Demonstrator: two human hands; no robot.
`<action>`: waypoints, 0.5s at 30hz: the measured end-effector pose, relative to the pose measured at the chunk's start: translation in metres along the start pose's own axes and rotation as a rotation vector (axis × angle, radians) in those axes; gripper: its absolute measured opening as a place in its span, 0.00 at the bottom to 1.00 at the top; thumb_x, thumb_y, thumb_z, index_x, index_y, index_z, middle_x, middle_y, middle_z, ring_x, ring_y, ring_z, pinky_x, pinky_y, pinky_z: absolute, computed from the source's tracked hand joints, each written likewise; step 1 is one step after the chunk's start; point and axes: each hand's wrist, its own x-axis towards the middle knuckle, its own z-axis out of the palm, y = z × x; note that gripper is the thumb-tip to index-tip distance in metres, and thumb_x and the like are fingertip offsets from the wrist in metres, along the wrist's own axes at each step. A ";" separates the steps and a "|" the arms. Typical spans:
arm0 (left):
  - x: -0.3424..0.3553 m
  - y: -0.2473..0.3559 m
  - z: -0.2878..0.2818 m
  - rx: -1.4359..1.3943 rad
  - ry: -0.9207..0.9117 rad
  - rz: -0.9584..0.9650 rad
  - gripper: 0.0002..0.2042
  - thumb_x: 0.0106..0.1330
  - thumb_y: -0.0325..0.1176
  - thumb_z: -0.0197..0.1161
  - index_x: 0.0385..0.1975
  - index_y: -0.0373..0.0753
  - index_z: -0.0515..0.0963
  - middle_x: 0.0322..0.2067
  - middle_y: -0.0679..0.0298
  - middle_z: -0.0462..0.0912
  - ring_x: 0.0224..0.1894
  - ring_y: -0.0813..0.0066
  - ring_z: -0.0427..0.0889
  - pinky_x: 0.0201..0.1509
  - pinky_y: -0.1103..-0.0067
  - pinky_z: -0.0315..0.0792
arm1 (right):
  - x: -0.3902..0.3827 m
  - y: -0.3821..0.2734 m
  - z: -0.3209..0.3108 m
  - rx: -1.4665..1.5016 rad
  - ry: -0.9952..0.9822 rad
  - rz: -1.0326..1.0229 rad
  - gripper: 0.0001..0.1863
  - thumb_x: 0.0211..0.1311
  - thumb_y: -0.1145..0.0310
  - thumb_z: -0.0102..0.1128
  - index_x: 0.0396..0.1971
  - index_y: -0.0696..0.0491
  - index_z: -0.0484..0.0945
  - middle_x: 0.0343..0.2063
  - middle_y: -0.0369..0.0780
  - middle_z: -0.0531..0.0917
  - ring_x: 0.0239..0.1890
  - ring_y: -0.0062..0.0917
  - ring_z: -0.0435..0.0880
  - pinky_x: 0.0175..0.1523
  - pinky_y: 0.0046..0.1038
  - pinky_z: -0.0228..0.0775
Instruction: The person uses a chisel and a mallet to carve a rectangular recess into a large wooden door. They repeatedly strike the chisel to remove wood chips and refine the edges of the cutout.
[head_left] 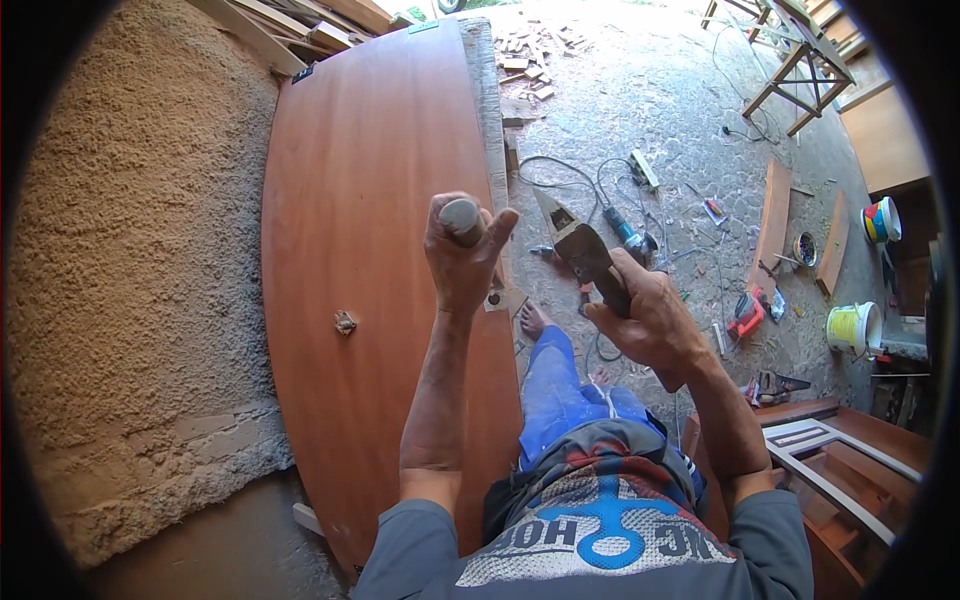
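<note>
My left hand (pixel 455 255) grips an upright tool with a round, pale handle top (pixel 460 215), above the right edge of a long reddish-brown wooden panel (pixel 350 170); the tool's lower part is hidden. My right hand (pixel 640 315) is closed around a heavy hand tool (pixel 580 248) with a dark body and a pointed metal end, held above the floor to the right of the panel. A small light piece with a hole (pixel 505 300) lies at the panel's edge below my left hand. A small crumpled bit (pixel 345 322) sits on the panel.
A rough wall (pixel 130 250) borders the left. On the concrete floor (pixel 640 110) are an angle grinder (pixel 625 225), cords, a power strip (pixel 645 170), scrap wood (pixel 530 70), boards (pixel 770 220), a red power tool (pixel 748 312), buckets (pixel 850 330), a handsaw (pixel 780 383), a trestle (pixel 800 70) and wooden frames (pixel 830 465).
</note>
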 end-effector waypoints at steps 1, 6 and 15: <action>0.002 0.005 0.001 -0.028 -0.013 0.007 0.13 0.63 0.33 0.76 0.32 0.38 0.76 0.22 0.70 0.78 0.23 0.83 0.80 0.25 0.84 0.72 | 0.000 0.000 0.000 0.010 -0.006 0.019 0.25 0.57 0.73 0.67 0.55 0.58 0.73 0.23 0.50 0.77 0.24 0.42 0.80 0.34 0.37 0.71; 0.001 -0.006 -0.004 0.027 -0.044 -0.026 0.09 0.65 0.26 0.72 0.30 0.38 0.76 0.21 0.69 0.79 0.23 0.84 0.79 0.24 0.85 0.72 | 0.000 0.003 0.007 0.063 0.025 0.046 0.20 0.57 0.68 0.69 0.49 0.56 0.75 0.21 0.40 0.75 0.23 0.27 0.73 0.32 0.34 0.69; -0.008 -0.015 0.006 0.105 0.081 0.088 0.08 0.61 0.23 0.70 0.28 0.38 0.75 0.21 0.70 0.77 0.23 0.86 0.77 0.27 0.83 0.72 | 0.002 0.002 0.011 0.019 -0.032 0.013 0.23 0.58 0.73 0.66 0.53 0.59 0.72 0.23 0.51 0.79 0.27 0.46 0.83 0.34 0.40 0.73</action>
